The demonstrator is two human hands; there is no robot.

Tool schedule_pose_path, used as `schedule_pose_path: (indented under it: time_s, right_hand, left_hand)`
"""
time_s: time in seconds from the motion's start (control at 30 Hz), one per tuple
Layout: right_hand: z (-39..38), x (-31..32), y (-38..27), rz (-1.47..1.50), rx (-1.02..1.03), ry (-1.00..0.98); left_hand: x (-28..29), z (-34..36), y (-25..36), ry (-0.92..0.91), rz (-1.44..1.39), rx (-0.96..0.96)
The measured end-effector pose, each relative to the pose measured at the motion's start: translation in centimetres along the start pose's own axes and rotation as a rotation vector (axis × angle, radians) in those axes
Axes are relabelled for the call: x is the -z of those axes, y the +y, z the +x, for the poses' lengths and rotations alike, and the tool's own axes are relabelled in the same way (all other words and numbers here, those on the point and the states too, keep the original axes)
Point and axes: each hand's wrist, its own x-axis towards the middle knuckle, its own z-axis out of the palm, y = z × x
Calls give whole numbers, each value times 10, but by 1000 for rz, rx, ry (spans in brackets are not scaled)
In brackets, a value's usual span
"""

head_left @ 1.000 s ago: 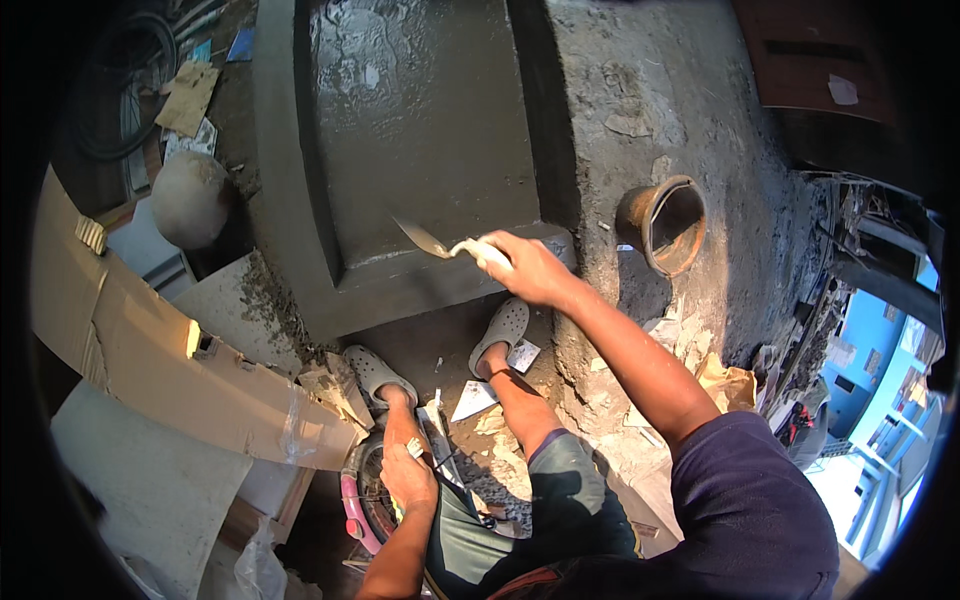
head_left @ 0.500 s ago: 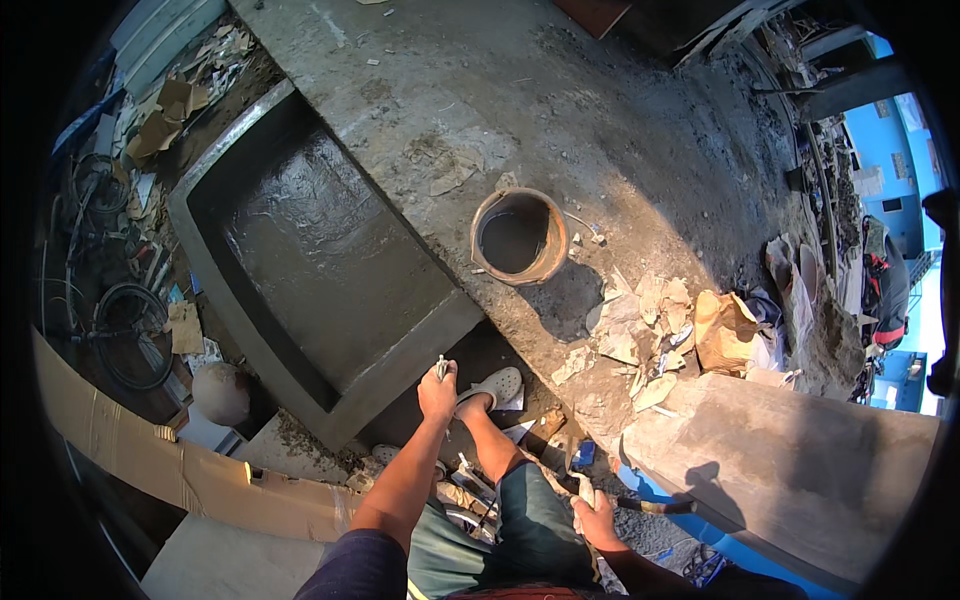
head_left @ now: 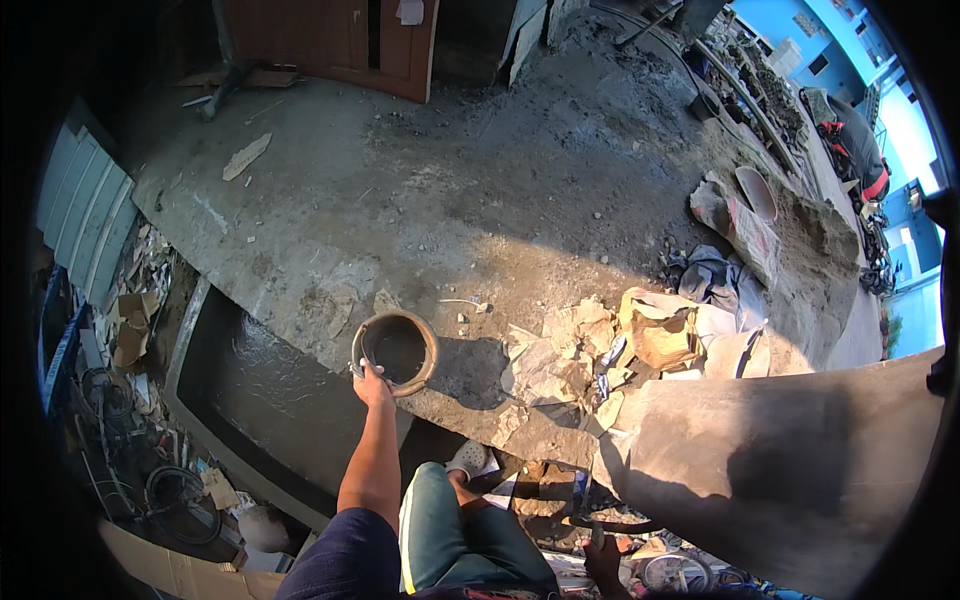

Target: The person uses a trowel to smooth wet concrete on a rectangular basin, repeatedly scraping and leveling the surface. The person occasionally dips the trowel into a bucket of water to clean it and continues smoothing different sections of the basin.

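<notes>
My left hand [head_left: 371, 384] is closed at the near left rim of a round bucket [head_left: 428, 350] with dark grey contents. A small pale grey piece shows at its fingers; its kind, and whether I grip the rim, are unclear. Left of the bucket lies a rectangular concrete basin [head_left: 185, 335] with a wet, smooth grey inside. Low at the right, in shade, my right hand [head_left: 604, 562] is closed around a short dark upright piece I cannot make out. A dark curved bar [head_left: 625, 527] passes just beyond that hand.
Torn paper [head_left: 555, 360] and an opened paper sack [head_left: 660, 330] lie right of the bucket. A broad grey slab [head_left: 790, 450] stands at the right. Scrap and a bicycle wheel [head_left: 185, 505] lie left of the basin. A brown door [head_left: 330, 45] stands at the back.
My view has shifted up and to the right. My left hand has moved from above the basin's near edge to the bucket's rim. My right hand now appears lower and darker.
</notes>
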Motion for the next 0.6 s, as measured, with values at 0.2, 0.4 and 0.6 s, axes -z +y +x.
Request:
schedule_pose_path:
  time_s: [0.2,0.4,0.6]
  right_hand:
    - [48,24,-50,165,-227,-253]
    - [184,87,-164,184,-118,-229]
    - [342,197,-349,8,161,-199]
  left_hand:
    - [-29,-8,54,-7,-209,301]
    - [-13,-8,116,148,11,313]
    - [11,-64,222,151,381,289]
